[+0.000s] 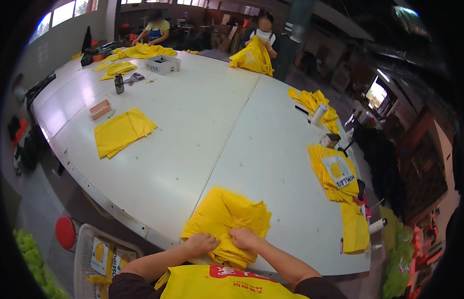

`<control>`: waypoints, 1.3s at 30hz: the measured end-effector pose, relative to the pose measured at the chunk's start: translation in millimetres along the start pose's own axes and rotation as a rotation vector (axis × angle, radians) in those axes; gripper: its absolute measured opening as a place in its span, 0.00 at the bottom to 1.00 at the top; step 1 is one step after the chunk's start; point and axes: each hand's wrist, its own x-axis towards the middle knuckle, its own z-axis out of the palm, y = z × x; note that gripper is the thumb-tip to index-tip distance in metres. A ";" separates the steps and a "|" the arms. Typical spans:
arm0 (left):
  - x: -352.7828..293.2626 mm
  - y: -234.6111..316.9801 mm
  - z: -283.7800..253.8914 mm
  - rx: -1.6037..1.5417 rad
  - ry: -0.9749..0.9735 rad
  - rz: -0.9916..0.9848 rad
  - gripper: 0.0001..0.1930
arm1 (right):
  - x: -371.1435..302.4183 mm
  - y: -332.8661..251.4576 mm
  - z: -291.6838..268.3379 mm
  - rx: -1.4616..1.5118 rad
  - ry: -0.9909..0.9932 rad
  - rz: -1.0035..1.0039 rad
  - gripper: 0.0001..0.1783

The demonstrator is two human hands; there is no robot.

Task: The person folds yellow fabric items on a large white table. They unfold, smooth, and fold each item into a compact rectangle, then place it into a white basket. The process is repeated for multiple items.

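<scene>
A bunched piece of yellow cloth (227, 212) lies at the near edge of the white table, creased and rumpled in the middle. My left hand (201, 244) grips its near left part with curled fingers. On the other side, my right hand (244, 238) pinches a fold close to the cloth's middle. The lower part of the cloth hangs toward my yellow apron (227, 284). Both fingertips are partly hidden by the folds.
A flat yellow cloth (123, 130) lies left on the white table (177, 149), near a pink tray (100, 109) and dark bottle (119, 84). Stacked yellow cloths (331, 172) line the right edge. A crate (82, 254) stands lower left. Two people work across the table.
</scene>
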 end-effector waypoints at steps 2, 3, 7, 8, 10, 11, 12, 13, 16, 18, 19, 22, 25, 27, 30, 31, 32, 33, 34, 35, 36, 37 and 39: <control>-10.1 -0.1 -2.9 -0.024 0.032 -0.004 0.19 | 11.6 -9.9 -44.3 0.104 -0.200 -0.011 0.22; -14.6 -3.4 -5.3 -0.023 0.044 -0.013 0.19 | 24.6 -17.8 -76.5 0.153 -0.294 -0.029 0.24; -22.9 -8.6 -1.2 -0.072 0.052 0.008 0.20 | 74.6 3.5 -124.3 0.040 0.399 0.062 0.35; -23.5 -10.4 -1.9 -0.084 0.054 0.016 0.20 | 88.9 23.8 -115.0 0.074 0.210 0.194 0.36; -25.2 -14.2 -6.4 -0.104 0.057 0.023 0.19 | 110.8 39.8 -106.9 0.137 -0.177 0.441 0.39; -26.8 -17.5 -9.4 -0.111 0.061 0.030 0.19 | 113.5 40.1 -108.0 0.378 -0.349 0.529 0.40; -28.1 -22.0 -13.0 -0.118 0.066 0.039 0.18 | 114.9 40.5 -110.1 0.621 -0.522 0.614 0.41; -28.5 -27.1 -18.0 -0.124 0.070 0.046 0.17 | 117.8 37.0 -113.8 0.863 -0.696 0.692 0.42; -22.1 -41.2 -32.1 0.011 0.177 0.174 0.16 | 105.4 20.9 -112.2 1.015 -0.772 0.668 0.40; -10.4 -42.8 -45.2 -0.026 0.039 0.193 0.14 | 91.1 26.1 -101.8 1.100 -0.790 0.684 0.37; -4.3 -44.3 -50.7 -0.042 -0.033 0.196 0.13 | 86.2 20.7 -101.9 1.090 -0.742 0.607 0.36; 34.8 -59.6 -46.8 -0.550 -0.565 -0.344 0.14 | 69.5 -38.7 -114.5 0.891 -0.499 0.237 0.41; 26.7 -82.5 9.1 -0.668 0.130 -0.212 0.15 | 73.0 -105.1 -95.9 -0.141 -0.385 0.252 0.50; 36.1 -77.4 25.8 -0.651 0.147 -0.233 0.17 | 62.7 -111.2 -92.1 -0.219 -0.310 0.232 0.50; 35.7 -71.5 -14.2 -0.924 -0.073 -0.093 0.17 | 42.5 -106.1 -88.4 -0.241 -0.245 0.175 0.47; 29.7 -72.6 -9.3 -1.050 -0.030 -0.052 0.17 | 42.7 -107.6 -94.1 -0.201 -0.265 0.202 0.45; 23.7 -81.1 -17.0 -1.171 0.015 0.005 0.17 | 43.6 -100.5 -97.7 -0.109 -0.280 0.244 0.43; 16.2 -99.3 -24.7 -1.190 -0.069 -0.065 0.15 | 39.8 -90.5 -98.8 -0.015 -0.294 0.291 0.42; 4.0 -128.0 -47.9 -1.203 -0.144 -0.144 0.14 | 37.4 -76.4 -100.7 0.071 -0.309 0.327 0.40; -7.2 -159.6 -30.8 -1.040 0.072 -0.252 0.14 | 32.5 -48.9 -98.7 0.223 -0.276 0.371 0.39; -21.5 -197.1 -37.3 -1.031 0.122 -0.470 0.15 | 22.7 -17.5 -95.6 0.379 -0.234 0.424 0.37; -39.0 -241.9 -29.6 -0.890 0.210 -0.654 0.15 | 17.0 -1.0 -100.0 0.564 -0.159 0.546 0.35; -74.3 -324.6 -10.9 -0.586 0.413 -1.051 0.12 | -7.8 32.9 -99.6 0.897 0.083 0.726 0.32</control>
